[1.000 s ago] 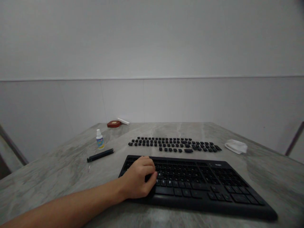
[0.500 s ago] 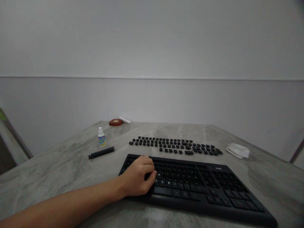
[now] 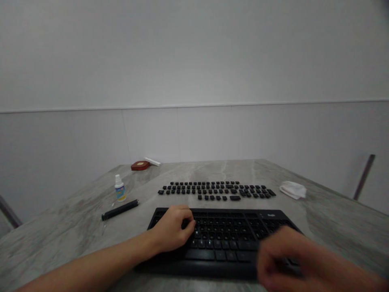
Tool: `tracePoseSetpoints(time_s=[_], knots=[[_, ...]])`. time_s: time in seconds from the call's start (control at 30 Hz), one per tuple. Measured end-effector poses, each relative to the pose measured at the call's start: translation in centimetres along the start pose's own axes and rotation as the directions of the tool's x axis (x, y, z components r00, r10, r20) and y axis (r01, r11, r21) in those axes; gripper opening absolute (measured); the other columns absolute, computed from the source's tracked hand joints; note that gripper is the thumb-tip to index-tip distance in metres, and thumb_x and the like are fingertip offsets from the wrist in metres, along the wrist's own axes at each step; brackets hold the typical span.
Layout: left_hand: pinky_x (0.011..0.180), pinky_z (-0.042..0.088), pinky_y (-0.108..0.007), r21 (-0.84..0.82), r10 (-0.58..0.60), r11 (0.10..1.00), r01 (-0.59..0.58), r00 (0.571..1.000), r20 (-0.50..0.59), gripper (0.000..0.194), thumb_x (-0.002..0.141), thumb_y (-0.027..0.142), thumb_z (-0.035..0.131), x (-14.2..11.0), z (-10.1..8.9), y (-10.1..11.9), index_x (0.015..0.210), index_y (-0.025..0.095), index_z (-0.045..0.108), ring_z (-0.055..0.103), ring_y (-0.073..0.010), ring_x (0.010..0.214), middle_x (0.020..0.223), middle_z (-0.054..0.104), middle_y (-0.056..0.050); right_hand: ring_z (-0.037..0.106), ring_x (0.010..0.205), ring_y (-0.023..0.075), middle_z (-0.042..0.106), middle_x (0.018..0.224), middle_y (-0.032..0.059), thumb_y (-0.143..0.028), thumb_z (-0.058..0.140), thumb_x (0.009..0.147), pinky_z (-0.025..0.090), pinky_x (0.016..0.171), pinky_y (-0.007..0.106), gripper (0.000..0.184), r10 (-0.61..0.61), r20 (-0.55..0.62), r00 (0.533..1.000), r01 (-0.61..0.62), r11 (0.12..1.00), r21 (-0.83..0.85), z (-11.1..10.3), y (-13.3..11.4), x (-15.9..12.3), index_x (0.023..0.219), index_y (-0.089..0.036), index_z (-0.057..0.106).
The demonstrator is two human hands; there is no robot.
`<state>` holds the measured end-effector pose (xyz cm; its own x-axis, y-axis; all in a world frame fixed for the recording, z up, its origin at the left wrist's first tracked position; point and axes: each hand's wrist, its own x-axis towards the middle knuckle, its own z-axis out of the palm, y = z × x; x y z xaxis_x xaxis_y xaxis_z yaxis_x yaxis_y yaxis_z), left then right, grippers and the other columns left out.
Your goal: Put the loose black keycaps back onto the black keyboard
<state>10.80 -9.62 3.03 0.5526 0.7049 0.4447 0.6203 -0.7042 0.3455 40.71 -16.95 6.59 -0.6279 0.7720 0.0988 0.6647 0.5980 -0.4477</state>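
A black keyboard (image 3: 212, 267) lies at the near side of the table, with many of its keycaps off. My left hand (image 3: 174, 227) rests on its left part, fingers curled and thumb bent in toward the index finger. Whatever those fingertips hold, if anything, is hidden. Over the keyboard's right part is my right hand (image 3: 285, 257), smeared by motion, its fingers bent downward. Beyond the keyboard, loose black keycaps (image 3: 209, 191) are laid out in several rows on the table.
At the left stand a small white bottle (image 3: 120, 190) with a coloured label and, nearer, a black stick-like tool (image 3: 120, 210). A reddish-brown case (image 3: 140, 165) and a white strip (image 3: 152, 162) lie at the back left. A folded white cloth (image 3: 293, 190) is on the right of the marble-patterned table (image 3: 60, 231).
My right hand has come into view from the right, over the keyboard. My left hand stays on the keyboard's left part. The camera view has shifted slightly.
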Motion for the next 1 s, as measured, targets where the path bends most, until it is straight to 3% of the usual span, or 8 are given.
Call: tracePoseSetpoints(time_s=[0.07,0.17,0.23,0.3,0.47,0.67,0.83,1.0], knots=[[0.058,0.036,-0.023,0.025,0.015,1.0,-0.016,1.0,0.008,0.022,0.083,0.014,0.051,0.2,0.2,-0.4,0.061,0.015,0.05,0.051,-0.0126,0.06,0.064,0.052,-0.001,0.062,0.068,0.0146,0.068,0.077,0.0018,-0.025,0.055,0.09,0.048,0.066,0.026,0.017,-0.019,-0.072,0.997,0.016,0.999,-0.042,-0.9,0.4,5.5,0.087,-0.026,0.072],[0.058,0.036,-0.023,0.024,0.051,0.998,-0.051,0.999,0.008,0.021,0.084,0.014,0.049,0.0,0.4,-0.7,0.063,0.015,0.048,0.051,-0.0131,0.062,0.067,0.053,-0.002,0.063,0.087,0.019,0.069,0.091,0.0055,-0.014,0.061,0.083,0.046,0.082,0.029,0.015,-0.187,-0.178,0.966,0.144,0.963,-0.227,-0.8,1.8,13.4,0.089,-0.019,0.073],[0.059,0.036,-0.024,0.029,0.062,0.998,-0.062,0.998,0.005,0.021,0.085,0.014,0.047,-0.3,0.5,-0.6,0.064,0.015,0.047,0.052,-0.0134,0.064,0.069,0.054,-0.002,0.062,0.09,0.0205,0.068,0.094,0.0077,-0.015,0.062,0.082,0.046,0.084,0.03,0.015,-0.175,-0.209,0.962,0.11,0.951,-0.289,0.3,2.9,16.9,0.092,-0.018,0.073],[0.06,0.037,-0.024,0.045,0.072,0.996,-0.072,0.997,0.009,0.021,0.086,0.014,0.047,-0.4,0.4,-0.5,0.065,0.016,0.047,0.052,-0.0137,0.065,0.07,0.054,-0.003,0.061,0.094,0.0217,0.067,0.096,0.0089,-0.017,0.061,0.084,0.045,0.087,0.031,0.016,-0.162,-0.249,0.955,0.073,0.94,-0.333,1.9,3.8,18.6,0.095,-0.017,0.073],[0.061,0.038,-0.024,0.062,0.094,0.993,-0.096,0.995,0.024,0.021,0.087,0.016,0.046,-0.4,0.3,-0.4,0.066,0.016,0.047,0.051,-0.0137,0.065,0.071,0.053,-0.002,0.058,0.102,0.0234,0.063,0.107,0.0114,-0.018,0.06,0.085,0.044,0.09,0.032,0.024,-0.18,-0.25,0.951,0.069,0.915,-0.398,4.4,4.6,19.1,0.107,-0.016,0.07],[0.063,0.039,-0.024,0.075,0.099,0.992,-0.102,0.994,0.033,0.019,0.087,0.015,0.047,-0.3,0.4,-0.5,0.068,0.016,0.048,0.052,-0.014,0.067,0.073,0.054,-0.003,0.061,0.095,0.0216,0.068,0.093,0.0099,-0.014,0.057,0.086,0.045,0.088,0.029,0.018,-0.182,-0.176,0.967,0.102,0.915,-0.39,4.5,4.6,19.5,0.087,-0.015,0.075],[0.064,0.039,-0.024,0.073,0.08,0.994,-0.084,0.995,0.059,0.021,0.089,0.016,0.046,-0.1,0.5,-0.7,0.068,0.016,0.047,0.052,-0.0137,0.068,0.074,0.054,-0.003,0.063,0.098,0.0215,0.07,0.098,0.0098,-0.012,0.061,0.083,0.044,0.091,0.028,0.022,-0.173,-0.205,0.963,0.088,0.926,-0.366,4.8,5.0,19.7,0.1,-0.014,0.074],[0.062,0.038,-0.024,0.074,0.081,0.994,-0.086,0.995,0.06,0.022,0.09,0.018,0.046,-0.1,0.2,-0.5,0.068,0.016,0.048,0.05,-0.013,0.066,0.072,0.052,-0.002,0.064,0.099,0.024,0.071,0.102,0.0117,-0.014,0.06,0.082,0.045,0.092,0.031,0.021,-0.118,-0.243,0.963,0.032,0.943,-0.331,4.8,5.3,19.9,0.095,-0.016,0.076]])
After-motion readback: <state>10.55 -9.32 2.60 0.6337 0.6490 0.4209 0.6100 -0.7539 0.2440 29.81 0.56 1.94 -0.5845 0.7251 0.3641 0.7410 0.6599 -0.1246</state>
